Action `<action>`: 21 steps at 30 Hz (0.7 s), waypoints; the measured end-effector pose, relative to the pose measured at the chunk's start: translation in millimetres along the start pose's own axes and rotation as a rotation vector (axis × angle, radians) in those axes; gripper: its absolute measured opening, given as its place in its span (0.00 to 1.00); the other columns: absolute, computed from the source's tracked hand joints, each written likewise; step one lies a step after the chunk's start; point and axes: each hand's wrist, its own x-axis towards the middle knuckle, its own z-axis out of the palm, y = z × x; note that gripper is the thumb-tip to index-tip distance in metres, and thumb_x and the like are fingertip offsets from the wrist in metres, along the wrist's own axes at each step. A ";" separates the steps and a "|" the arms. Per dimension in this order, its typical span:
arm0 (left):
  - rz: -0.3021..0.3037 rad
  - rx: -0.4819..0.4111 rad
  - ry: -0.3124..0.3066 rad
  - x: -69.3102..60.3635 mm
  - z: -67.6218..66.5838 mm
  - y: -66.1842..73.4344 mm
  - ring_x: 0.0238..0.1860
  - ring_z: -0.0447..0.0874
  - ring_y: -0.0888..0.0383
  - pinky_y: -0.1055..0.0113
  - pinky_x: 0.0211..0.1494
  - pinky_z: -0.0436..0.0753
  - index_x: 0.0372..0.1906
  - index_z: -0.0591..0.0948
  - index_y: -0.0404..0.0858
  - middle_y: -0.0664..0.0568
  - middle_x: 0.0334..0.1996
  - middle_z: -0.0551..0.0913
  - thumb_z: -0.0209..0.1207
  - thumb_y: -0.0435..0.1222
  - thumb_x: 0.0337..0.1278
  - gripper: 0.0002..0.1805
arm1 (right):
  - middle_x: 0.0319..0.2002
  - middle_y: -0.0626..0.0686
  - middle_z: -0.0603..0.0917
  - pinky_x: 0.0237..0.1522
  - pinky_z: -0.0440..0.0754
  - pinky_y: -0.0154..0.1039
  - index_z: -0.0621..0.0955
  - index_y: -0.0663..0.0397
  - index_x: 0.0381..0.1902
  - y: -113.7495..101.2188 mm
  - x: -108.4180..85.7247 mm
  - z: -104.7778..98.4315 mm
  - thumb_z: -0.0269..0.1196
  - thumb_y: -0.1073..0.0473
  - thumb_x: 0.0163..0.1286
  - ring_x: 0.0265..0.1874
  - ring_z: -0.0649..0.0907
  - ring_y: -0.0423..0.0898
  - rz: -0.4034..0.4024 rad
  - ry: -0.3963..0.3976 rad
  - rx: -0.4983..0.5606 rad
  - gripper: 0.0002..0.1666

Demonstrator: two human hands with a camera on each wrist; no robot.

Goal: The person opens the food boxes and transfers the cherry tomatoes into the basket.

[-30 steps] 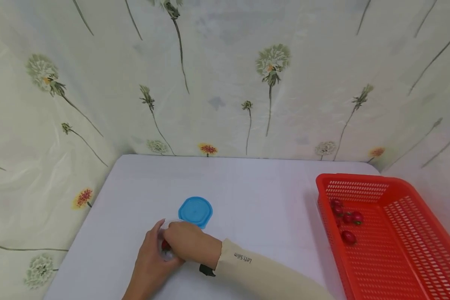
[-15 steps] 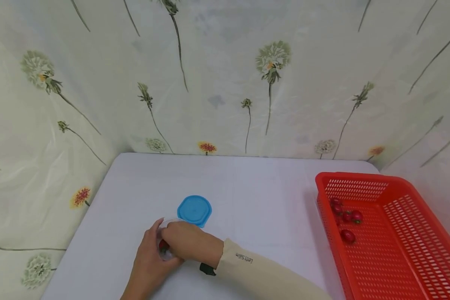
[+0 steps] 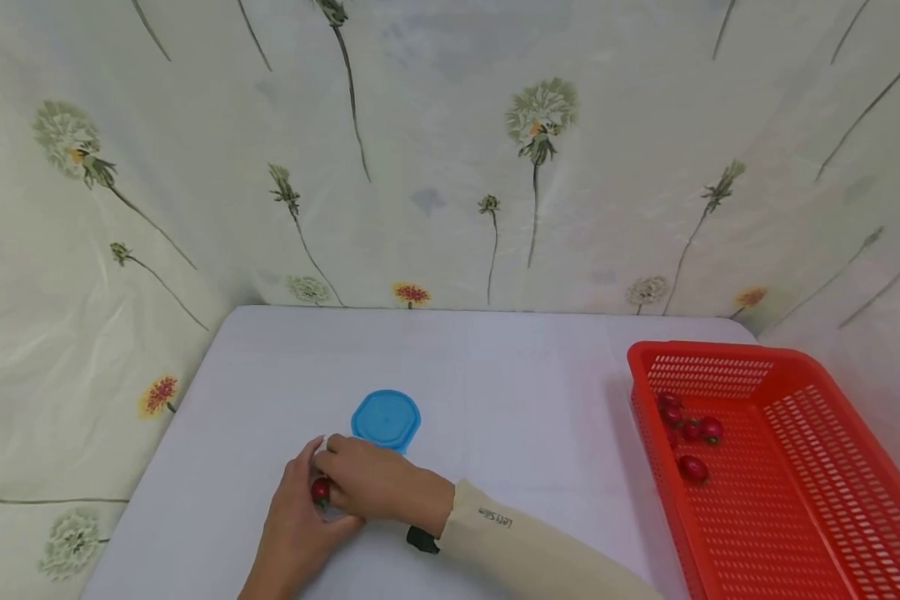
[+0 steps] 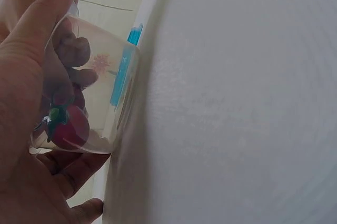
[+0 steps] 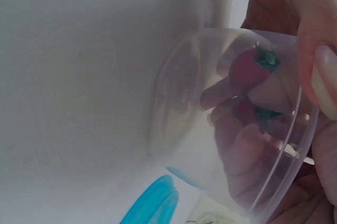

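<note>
My left hand [image 3: 292,517] curls round a clear plastic cup [image 4: 105,134], thumb on the near side and fingers beyond it. The cup is tilted just over the white table. My right hand [image 3: 367,479] reaches into the mouth, its curled fingers [image 4: 76,50] showing through the wall. Inside are red cherry tomatoes with green caps; one tomato [image 4: 71,126] lies low by the wall, and another tomato [image 5: 247,71] shows against the right fingers, which seem to hold it. Exact contact is blurred by the plastic. Behind the hands lies a flat blue lid [image 3: 386,418].
On the right of the white table [image 3: 510,400] stands a red slotted basket [image 3: 750,500], with several cherry tomatoes [image 3: 693,468] along its left side. A flower-printed sheet [image 3: 435,167] hangs behind and at the sides.
The right hand shifts slightly at the cup mouth, and the tomato between the hands is now more plainly seen. The left hand keeps its grip. Lid and basket stay put.
</note>
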 end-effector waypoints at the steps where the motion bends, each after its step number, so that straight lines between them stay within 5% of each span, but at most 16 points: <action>1: 0.003 0.000 0.001 -0.1 -0.2 -0.5 0.64 0.76 0.43 0.41 0.65 0.78 0.80 0.58 0.42 0.40 0.65 0.73 0.81 0.45 0.44 0.60 | 0.38 0.44 0.78 0.33 0.71 0.20 0.83 0.51 0.49 1.2 -0.1 1.0 0.65 0.58 0.74 0.32 0.73 0.33 -0.012 0.018 0.005 0.09; 11: -0.006 -0.015 -0.001 -2.8 0.9 -1.8 0.64 0.75 0.44 0.41 0.68 0.75 0.80 0.58 0.41 0.41 0.64 0.73 0.81 0.46 0.44 0.60 | 0.40 0.45 0.79 0.41 0.73 0.21 0.83 0.50 0.45 2.4 -6.5 1.6 0.65 0.64 0.68 0.37 0.75 0.37 -0.058 0.145 0.011 0.09; 21: 0.007 0.005 0.024 -2.2 1.0 2.2 0.58 0.78 0.46 0.41 0.65 0.78 0.80 0.58 0.42 0.45 0.56 0.76 0.81 0.44 0.45 0.58 | 0.45 0.44 0.82 0.45 0.76 0.19 0.82 0.50 0.58 3.7 -17.9 -13.5 0.62 0.63 0.77 0.41 0.79 0.33 -0.052 0.033 0.113 0.15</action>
